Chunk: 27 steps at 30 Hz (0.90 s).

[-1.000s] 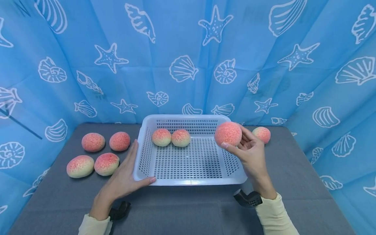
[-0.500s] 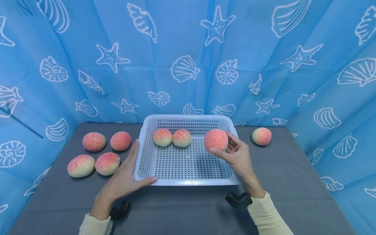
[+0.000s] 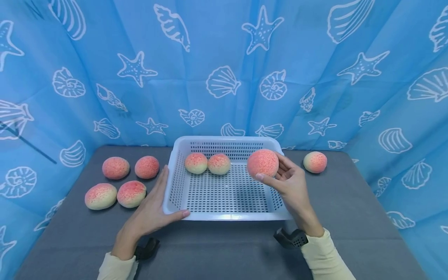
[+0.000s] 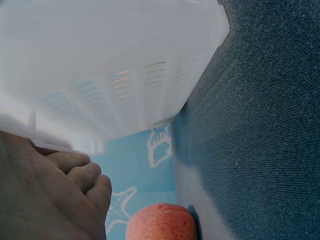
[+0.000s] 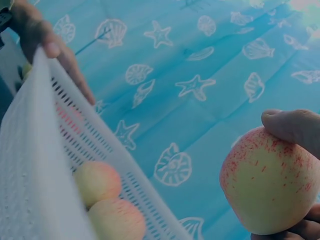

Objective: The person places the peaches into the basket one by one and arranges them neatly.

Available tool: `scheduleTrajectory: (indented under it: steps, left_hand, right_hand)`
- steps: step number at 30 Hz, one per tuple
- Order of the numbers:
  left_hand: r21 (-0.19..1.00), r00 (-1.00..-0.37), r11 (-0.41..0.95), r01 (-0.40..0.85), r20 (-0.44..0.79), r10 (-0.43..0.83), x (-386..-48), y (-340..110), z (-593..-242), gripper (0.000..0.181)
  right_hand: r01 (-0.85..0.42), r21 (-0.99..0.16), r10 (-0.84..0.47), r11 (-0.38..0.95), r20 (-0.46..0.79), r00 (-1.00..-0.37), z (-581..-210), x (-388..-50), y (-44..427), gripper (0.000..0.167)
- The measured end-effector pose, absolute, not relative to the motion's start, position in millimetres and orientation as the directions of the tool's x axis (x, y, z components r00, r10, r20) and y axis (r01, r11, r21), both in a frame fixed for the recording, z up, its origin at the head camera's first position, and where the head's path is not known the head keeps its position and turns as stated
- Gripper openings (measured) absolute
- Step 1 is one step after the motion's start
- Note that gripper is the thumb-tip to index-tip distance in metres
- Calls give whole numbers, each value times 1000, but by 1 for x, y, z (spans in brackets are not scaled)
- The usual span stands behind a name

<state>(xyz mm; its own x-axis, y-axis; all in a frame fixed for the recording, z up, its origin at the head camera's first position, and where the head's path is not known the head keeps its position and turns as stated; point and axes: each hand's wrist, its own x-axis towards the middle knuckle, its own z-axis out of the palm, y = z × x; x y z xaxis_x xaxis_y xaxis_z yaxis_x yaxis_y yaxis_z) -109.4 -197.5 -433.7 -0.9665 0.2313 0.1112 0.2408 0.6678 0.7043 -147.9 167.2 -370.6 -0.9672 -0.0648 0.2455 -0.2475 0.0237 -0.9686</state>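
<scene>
My right hand (image 3: 292, 188) holds a pink and cream peach (image 3: 263, 164) between thumb and fingers, above the right part of a white perforated basket (image 3: 231, 216). The right wrist view shows this peach's (image 5: 270, 185) pale, red-flecked side. My left hand (image 3: 148, 208) rests against the basket's front left corner, its fingers fairly straight along the outer left side and its thumb on the front rim. Inside the basket two peaches, one to the left (image 3: 196, 163) and one to the right (image 3: 219, 164), sit side by side toward the back left. The left wrist view shows the basket's outer wall (image 4: 125, 65) beside the hand.
Several more peaches (image 3: 115, 168) lie on the grey cloth (image 3: 224, 249) left of the basket. Another single peach (image 3: 315, 162) lies to its right, near the back edge. Behind the table hangs a blue curtain (image 3: 196, 81) with white shells and starfish.
My right hand has carried its peach left and down over the basket, then lifted it slightly. The left hand stays at the basket's corner. The head view has shifted a little.
</scene>
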Motion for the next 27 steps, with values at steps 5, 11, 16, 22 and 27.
scheduleTrajectory:
  steps: [5, 11, 16, 22, 27]
  left_hand:
    - [706, -969, 670, 230, 102, 225, -111, -197, -434, 133]
    - [702, -969, 675, 229, 101, 223, -111, -198, -434, 134]
    - [709, -971, 670, 219, 88, 224, -110, -198, -435, 134]
    - [701, -971, 679, 218, 90, 219, -111, -197, -435, 135]
    - [698, -972, 683, 213, 81, 220, -110, -197, -435, 135]
  right_hand:
    - [-290, -957, -79, -24, 291, -953, -359, -163, 169, 75]
    - [-225, -974, -110, 33, 220, -969, -353, -201, 163, 70]
    - [-59, -992, -168, 108, 40, -985, -364, -226, 152, 66]
    - [-4, -979, -177, 203, -33, -984, -377, -239, 143, 63]
    - [24, -961, -154, 274, -68, -986, -382, -242, 141, 56]
